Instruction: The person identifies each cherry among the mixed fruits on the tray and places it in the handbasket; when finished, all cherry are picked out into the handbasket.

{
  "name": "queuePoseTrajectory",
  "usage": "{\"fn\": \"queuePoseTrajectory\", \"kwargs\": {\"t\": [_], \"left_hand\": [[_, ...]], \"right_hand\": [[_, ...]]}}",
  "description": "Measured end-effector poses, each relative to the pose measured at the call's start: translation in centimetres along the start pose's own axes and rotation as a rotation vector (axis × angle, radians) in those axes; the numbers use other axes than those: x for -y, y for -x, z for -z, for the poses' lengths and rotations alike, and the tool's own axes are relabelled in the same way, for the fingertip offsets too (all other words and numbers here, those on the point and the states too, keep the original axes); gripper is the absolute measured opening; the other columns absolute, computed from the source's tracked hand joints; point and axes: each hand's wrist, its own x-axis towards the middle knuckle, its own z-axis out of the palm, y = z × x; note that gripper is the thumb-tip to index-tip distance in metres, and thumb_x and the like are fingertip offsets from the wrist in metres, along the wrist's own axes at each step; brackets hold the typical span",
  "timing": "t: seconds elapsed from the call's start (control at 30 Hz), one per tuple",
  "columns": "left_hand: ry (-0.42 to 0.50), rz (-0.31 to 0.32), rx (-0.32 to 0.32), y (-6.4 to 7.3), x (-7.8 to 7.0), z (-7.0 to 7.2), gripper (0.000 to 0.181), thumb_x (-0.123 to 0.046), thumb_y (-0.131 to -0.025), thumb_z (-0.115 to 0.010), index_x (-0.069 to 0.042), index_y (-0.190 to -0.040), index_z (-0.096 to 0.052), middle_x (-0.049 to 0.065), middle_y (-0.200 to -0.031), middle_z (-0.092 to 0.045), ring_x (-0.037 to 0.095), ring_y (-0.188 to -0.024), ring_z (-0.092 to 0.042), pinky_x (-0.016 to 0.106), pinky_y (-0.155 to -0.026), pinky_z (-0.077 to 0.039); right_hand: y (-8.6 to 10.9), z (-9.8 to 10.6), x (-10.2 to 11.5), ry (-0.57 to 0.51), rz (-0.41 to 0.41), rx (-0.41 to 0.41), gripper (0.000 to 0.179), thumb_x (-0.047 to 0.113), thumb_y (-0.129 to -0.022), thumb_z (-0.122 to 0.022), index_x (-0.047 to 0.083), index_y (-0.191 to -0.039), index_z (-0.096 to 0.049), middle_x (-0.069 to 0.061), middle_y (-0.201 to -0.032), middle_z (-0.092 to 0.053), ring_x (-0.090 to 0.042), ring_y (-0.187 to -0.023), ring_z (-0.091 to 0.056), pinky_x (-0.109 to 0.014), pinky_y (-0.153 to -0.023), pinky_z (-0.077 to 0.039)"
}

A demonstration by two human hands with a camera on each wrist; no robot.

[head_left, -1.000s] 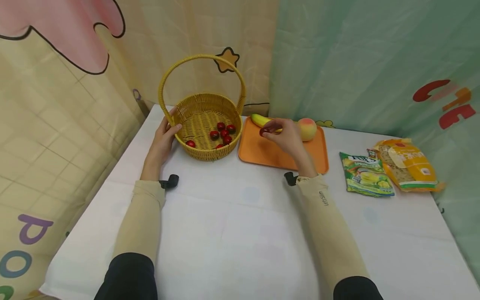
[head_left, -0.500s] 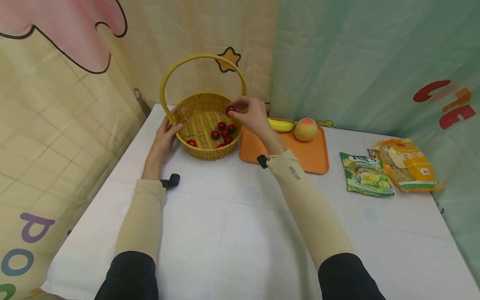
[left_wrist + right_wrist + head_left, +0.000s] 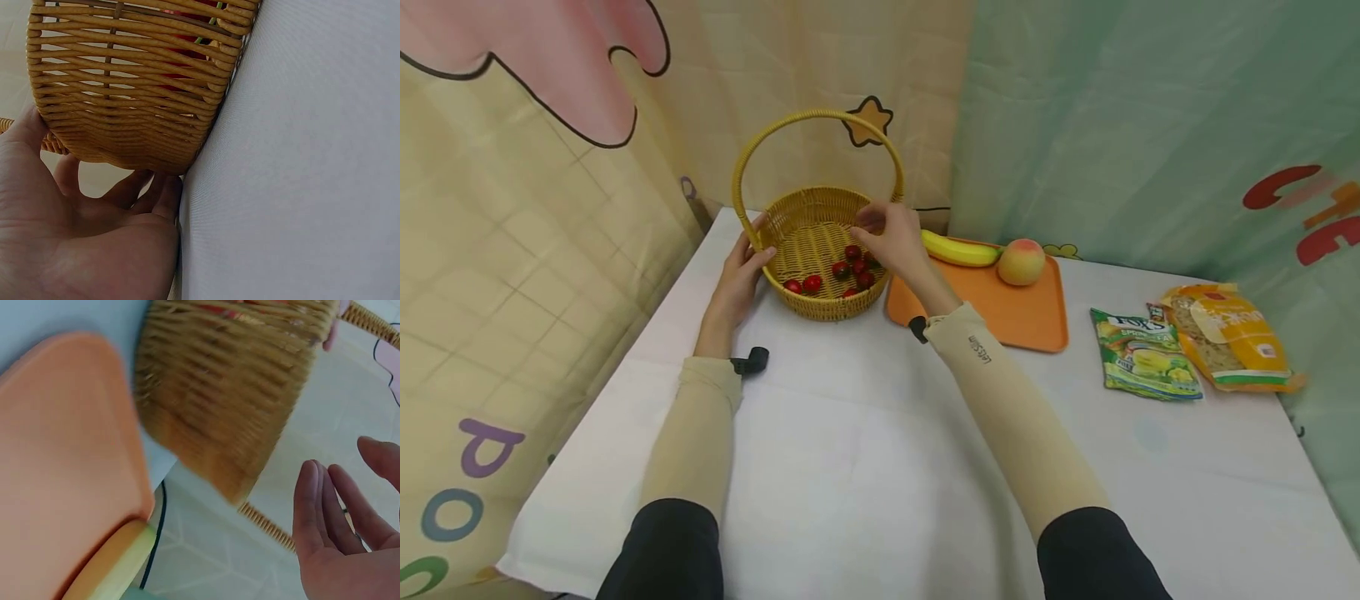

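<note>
The yellow wicker basket (image 3: 829, 310) stands at the back left of the table, its tall handle arched above it. Several small shiny red fruits that look like cherries (image 3: 812, 284) lie inside. My left hand (image 3: 737, 279) holds the basket's left side, thumb at the rim and fingers against the outer wall. In the left wrist view, that hand (image 3: 94, 231) touches the woven wall (image 3: 125, 94). Over the basket's right rim is my right hand (image 3: 892, 239), fingers parted from the thumb. The right wrist view shows this hand (image 3: 350, 525) with nothing between its fingers.
An orange tray (image 3: 1000, 312) sits right of the basket, bearing a banana (image 3: 961, 250) and a peach (image 3: 1021, 262). Farther right lie a green snack packet (image 3: 1146, 357) and an orange-yellow bag (image 3: 1232, 337). Curtains hang behind the white table (image 3: 850, 467).
My right hand has moved left from over the tray to the basket and let go of a cherry. Another cherry now lies at the basket's left. The left hand keeps its hold.
</note>
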Motion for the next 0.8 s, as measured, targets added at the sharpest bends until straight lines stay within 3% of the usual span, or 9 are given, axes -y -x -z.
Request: {"fn": "queuePoseTrajectory", "kwargs": {"t": [0.3,0.57,0.8], "left_hand": [[-0.004,0.02,-0.004,0.0,-0.1,-0.1,0.064,-0.014,-0.108,-0.057,-0.035,-0.165,-0.036,0.001,-0.176,-0.022,0.023,-0.159,-0.027,0.039,-0.132,-0.017],[-0.007,0.027,0.0,0.1,-0.3,-0.2,0.064,-0.014,-0.108,-0.057,-0.036,-0.165,-0.036,0.002,-0.176,-0.022,0.024,-0.159,-0.027,0.038,-0.132,-0.016],[0.014,0.021,-0.004,0.2,-0.2,-0.4,0.064,-0.011,-0.108,-0.056,-0.034,-0.165,-0.036,0.004,-0.175,-0.023,0.026,-0.159,-0.027,0.037,-0.132,-0.017]], "right_hand": [[4.8,3.2,-4.4,-0.006,0.063,-0.214,0.021,0.01,-0.096,-0.076,-0.001,-0.114,-0.077,-0.017,-0.109,-0.077,-0.03,-0.101,-0.073,-0.042,-0.088,-0.063],[10.1,6.9,-8.0,0.064,0.052,-0.221,0.027,0.01,-0.096,-0.076,-0.005,-0.118,-0.073,-0.024,-0.117,-0.074,-0.039,-0.107,-0.071,-0.054,-0.094,-0.059],[14.2,9.8,-10.4,0.162,-0.014,-0.193,0.029,0.014,-0.099,-0.074,-0.004,-0.122,-0.071,-0.023,-0.12,-0.072,-0.039,-0.111,-0.068,-0.057,-0.097,-0.057]]}}
